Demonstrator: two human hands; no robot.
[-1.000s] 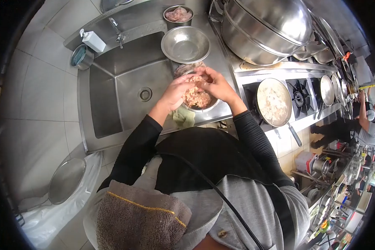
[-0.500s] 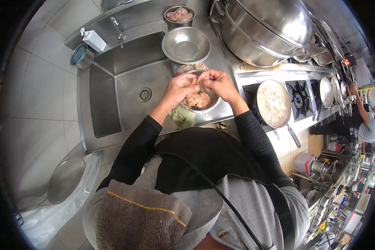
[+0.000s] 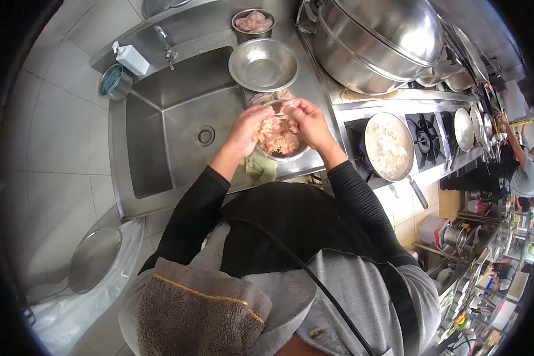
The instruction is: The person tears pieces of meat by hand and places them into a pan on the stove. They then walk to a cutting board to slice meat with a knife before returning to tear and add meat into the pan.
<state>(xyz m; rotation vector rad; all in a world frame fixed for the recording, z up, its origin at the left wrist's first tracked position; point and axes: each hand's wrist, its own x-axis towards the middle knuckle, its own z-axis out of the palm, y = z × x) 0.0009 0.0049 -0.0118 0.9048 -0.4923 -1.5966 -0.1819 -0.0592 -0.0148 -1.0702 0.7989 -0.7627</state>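
Note:
A metal bowl (image 3: 283, 158) of orange-brown minced filling (image 3: 280, 141) stands on the steel counter in front of me. Over it, my left hand (image 3: 242, 132) is curled around a pale pink piece of raw meat (image 3: 277, 110), with some filling against the fingers. My right hand (image 3: 312, 126) pinches the same piece from the other side. The fingers partly hide it, so its exact kind is unclear. Just behind the bowl lies more pale raw meat or skin (image 3: 270, 97). A green cloth (image 3: 260, 167) touches the bowl's near left side.
A steel sink (image 3: 190, 121) lies left. Beyond the bowl stand a wide metal basin (image 3: 263, 65) and a pot (image 3: 253, 37) holding raw meat. To the right are a large lidded steamer (image 3: 362, 53) and a frying pan (image 3: 389, 147) of pale food on the stove. Another person (image 3: 519, 163) works far right.
My left hand has turned and opened out slightly, showing filling by its fingers. My right hand stays pinched close to it. The other things look the same.

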